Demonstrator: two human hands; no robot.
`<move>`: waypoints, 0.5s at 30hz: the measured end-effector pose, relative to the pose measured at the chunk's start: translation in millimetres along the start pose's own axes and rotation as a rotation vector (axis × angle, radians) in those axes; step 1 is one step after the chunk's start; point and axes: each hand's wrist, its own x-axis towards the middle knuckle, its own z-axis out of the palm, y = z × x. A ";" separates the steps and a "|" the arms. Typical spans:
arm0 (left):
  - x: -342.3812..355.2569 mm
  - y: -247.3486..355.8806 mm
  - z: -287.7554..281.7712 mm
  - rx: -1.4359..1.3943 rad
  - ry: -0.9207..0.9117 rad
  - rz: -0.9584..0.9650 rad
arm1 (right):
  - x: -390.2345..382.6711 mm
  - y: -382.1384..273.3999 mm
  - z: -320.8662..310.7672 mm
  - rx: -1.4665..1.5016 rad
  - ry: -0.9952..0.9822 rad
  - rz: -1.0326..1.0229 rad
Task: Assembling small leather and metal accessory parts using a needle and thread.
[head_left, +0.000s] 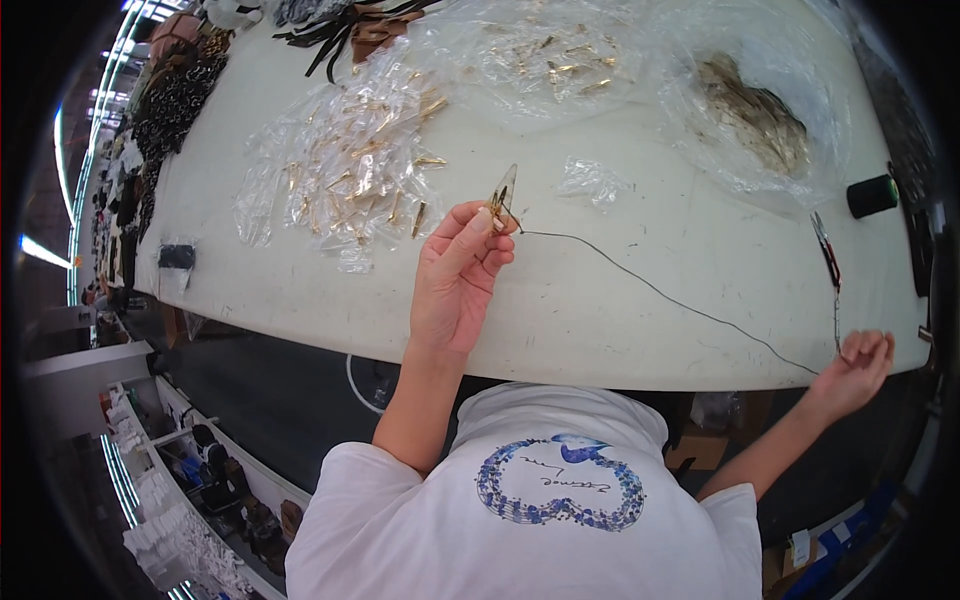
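My left hand is raised over the middle of the table, thumb and fingers pinching a small gold-coloured piece with a translucent, wing-like part sticking up. A dark thread leaves this piece and runs in a slack curve to the right. At the table's front right edge, my right hand has its fingers curled round the thread's other end. Thread snips with red handles lie just beyond that hand, and a cord leads from them toward it.
On the white table, clear bags with gold-coloured pieces spread left of centre. More bagged pieces lie at the back. A bag of brownish translucent pieces is back right, near a dark thread spool. A small clear bag lies between.
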 end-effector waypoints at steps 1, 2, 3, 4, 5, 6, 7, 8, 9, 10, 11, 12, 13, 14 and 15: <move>-3.5 -4.4 8.6 0.001 -0.042 -0.047 | -26.0 3.8 31.7 0.013 -0.147 0.068; -9.9 -6.1 11.6 0.014 -0.043 -0.046 | -59.7 10.3 69.2 0.018 -0.327 0.136; -8.1 -12.1 19.2 0.031 -0.082 -0.090 | -88.4 8.2 93.5 -0.007 -0.430 0.122; -10.6 -14.4 22.5 0.048 -0.105 -0.111 | -112.4 9.2 110.6 0.026 -0.561 0.131; -12.3 -15.3 26.0 0.080 -0.126 -0.098 | -129.3 4.5 128.7 0.021 -0.631 0.119; -15.0 -15.1 29.1 0.083 -0.134 -0.106 | -135.2 5.9 136.7 -0.022 -0.723 0.017; -17.4 -14.8 32.1 0.137 -0.144 -0.067 | -140.9 7.2 139.6 0.091 -0.768 0.130; -19.6 -14.5 34.4 0.191 -0.152 -0.027 | -145.1 4.4 143.1 0.107 -0.838 0.178; -21.6 -14.9 36.4 0.197 -0.157 -0.032 | -148.5 1.2 146.6 0.125 -0.909 0.228; -23.9 -15.7 37.9 0.246 -0.159 0.021 | -152.4 -3.2 148.3 0.125 -0.902 0.228; -25.5 -16.5 38.7 0.295 -0.161 0.075 | -156.6 -8.7 148.8 0.138 -0.970 0.362; -26.6 -17.0 38.8 0.298 -0.164 0.070 | -160.0 -12.9 149.7 0.152 -1.036 0.496; -28.8 -18.3 39.1 0.327 -0.156 0.105 | -162.5 -15.6 150.4 0.152 -1.032 0.499; -30.1 -19.4 39.4 0.355 -0.148 0.139 | -164.6 -17.7 150.9 0.255 -1.013 0.651; -30.5 -20.4 39.9 0.356 -0.148 0.135 | -165.8 -19.4 151.2 0.359 -0.988 0.801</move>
